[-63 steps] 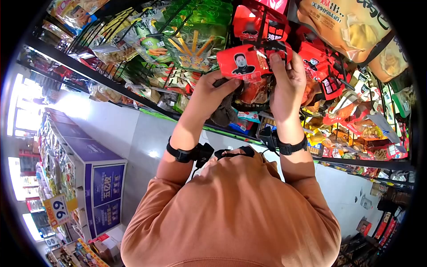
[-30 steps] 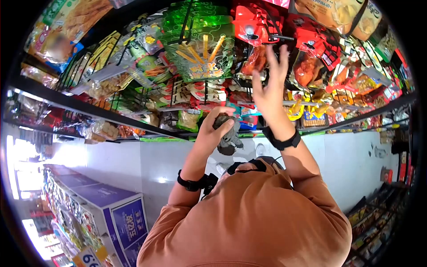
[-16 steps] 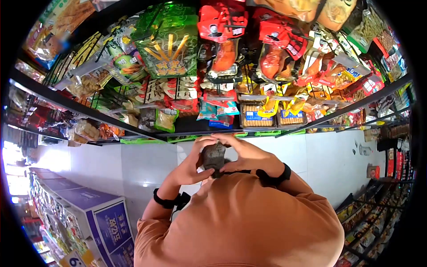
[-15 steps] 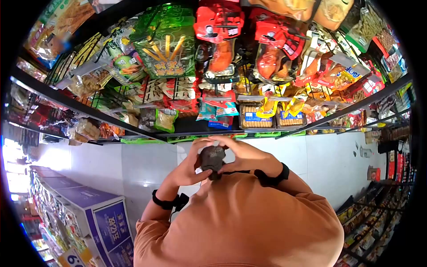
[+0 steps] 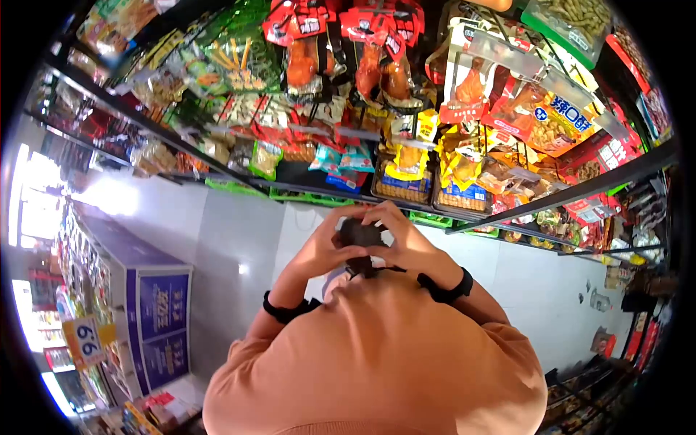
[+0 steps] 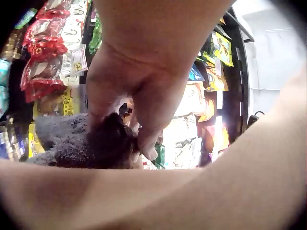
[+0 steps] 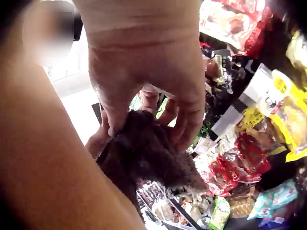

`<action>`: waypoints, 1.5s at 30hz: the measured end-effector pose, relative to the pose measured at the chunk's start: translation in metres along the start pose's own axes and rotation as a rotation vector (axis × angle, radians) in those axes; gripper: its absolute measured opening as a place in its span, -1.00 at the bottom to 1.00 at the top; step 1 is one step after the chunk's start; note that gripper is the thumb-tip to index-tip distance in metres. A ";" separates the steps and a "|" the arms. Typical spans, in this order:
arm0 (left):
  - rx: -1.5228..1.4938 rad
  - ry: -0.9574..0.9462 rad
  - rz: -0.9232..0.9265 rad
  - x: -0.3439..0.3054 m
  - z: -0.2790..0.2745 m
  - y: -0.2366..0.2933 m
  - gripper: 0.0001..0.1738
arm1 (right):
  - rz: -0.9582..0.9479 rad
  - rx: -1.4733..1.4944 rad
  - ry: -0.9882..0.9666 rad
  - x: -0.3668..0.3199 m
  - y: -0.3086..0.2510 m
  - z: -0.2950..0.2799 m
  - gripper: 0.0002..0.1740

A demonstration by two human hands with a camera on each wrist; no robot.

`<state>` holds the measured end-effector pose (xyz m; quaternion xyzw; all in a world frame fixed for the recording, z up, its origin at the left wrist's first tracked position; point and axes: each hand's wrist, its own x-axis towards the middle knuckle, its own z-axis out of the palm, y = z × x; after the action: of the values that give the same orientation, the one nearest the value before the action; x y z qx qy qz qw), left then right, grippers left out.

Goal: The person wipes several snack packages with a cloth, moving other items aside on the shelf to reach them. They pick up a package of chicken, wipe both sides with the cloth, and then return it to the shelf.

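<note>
In the head view a dark grey-brown cloth [image 5: 360, 233] is bunched between both hands, close to the person's chest. The left hand [image 5: 319, 245] grips its left side, thumb in front. Opposite it, the right hand [image 5: 407, 245] pinches the cloth with curled fingers and thumb. The left wrist view shows the fuzzy grey cloth [image 6: 72, 143] hanging below the left hand [image 6: 139, 81]. From the right wrist view, the right hand [image 7: 148, 72] holds the dark fuzzy bundle [image 7: 148, 153] from above; part of it is hidden by a forearm.
A shelf edge [image 5: 290, 190] runs just beyond the hands, with hanging snack packs [image 5: 467, 90] and boxed trays [image 5: 406, 181] over it. A purple-sided display [image 5: 161, 312] stands at the left. Pale floor tiles [image 5: 507, 268] lie below.
The hands let go of the red packet on the rack and came down to the chest, where both now hold the dark cloth. Lately the view has turned, shifting the shelves leftward.
</note>
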<state>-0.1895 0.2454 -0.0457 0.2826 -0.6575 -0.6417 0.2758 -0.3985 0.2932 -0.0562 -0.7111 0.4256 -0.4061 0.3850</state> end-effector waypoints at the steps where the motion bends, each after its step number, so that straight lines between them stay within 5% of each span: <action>1: 0.122 -0.025 -0.027 0.003 0.007 0.006 -0.27 | 0.019 -0.011 0.008 -0.010 0.004 -0.005 -0.47; 2: 0.238 -0.050 -0.059 0.005 0.012 0.007 -0.32 | 0.008 -0.079 0.023 -0.019 0.009 -0.011 -0.53; 4: 0.384 -0.110 0.177 0.013 0.021 0.004 -0.34 | 0.038 -0.100 0.120 -0.034 0.000 -0.021 -0.60; 6: 0.307 -0.203 0.051 0.019 0.035 0.016 -0.36 | 0.094 -0.214 0.197 -0.049 -0.009 -0.031 -0.64; 10: 0.380 -0.344 0.181 0.041 0.066 0.008 -0.16 | 0.060 -0.195 0.455 -0.077 0.010 -0.041 -0.81; 12: 0.463 -0.403 0.160 0.046 0.081 0.009 -0.11 | 0.280 -0.008 0.566 -0.088 0.009 -0.043 -0.81; 17: 0.530 -0.464 0.002 0.067 0.088 0.002 -0.27 | 0.371 0.063 0.507 -0.095 0.002 -0.053 -0.69; 22: 0.439 -0.369 0.040 0.065 0.065 0.013 -0.42 | 0.290 0.272 0.392 -0.075 -0.002 -0.052 -0.47; 26: 0.385 -0.200 0.134 0.057 0.037 0.003 -0.51 | 0.482 0.732 0.133 -0.046 0.006 -0.050 -0.49; 32: 0.362 0.133 0.089 0.050 -0.027 -0.026 -0.77 | 0.748 0.696 0.150 0.008 0.000 -0.035 -0.53; 33: 0.196 0.159 -0.009 0.052 -0.044 -0.033 -0.79 | 0.730 0.489 0.201 0.008 0.024 -0.026 -0.55; 34: 0.025 0.178 -0.111 0.054 -0.059 -0.040 -0.81 | 0.719 0.944 0.269 0.019 0.008 -0.030 -0.57; 39: 0.116 -0.060 0.028 0.086 -0.103 -0.017 -0.79 | 0.612 1.125 0.671 0.017 0.043 -0.033 -0.66; 42: 0.103 -0.242 0.092 0.115 -0.098 0.004 -0.75 | 0.424 1.146 0.626 0.034 0.026 -0.041 -0.56; 45: 0.013 -0.282 0.120 0.139 -0.081 0.008 -0.75 | 0.435 1.191 0.702 0.037 0.020 -0.034 -0.52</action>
<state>-0.2270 0.0890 -0.0359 0.1516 -0.7097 -0.6530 0.2166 -0.4237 0.2452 -0.0523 -0.1075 0.3624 -0.6876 0.6199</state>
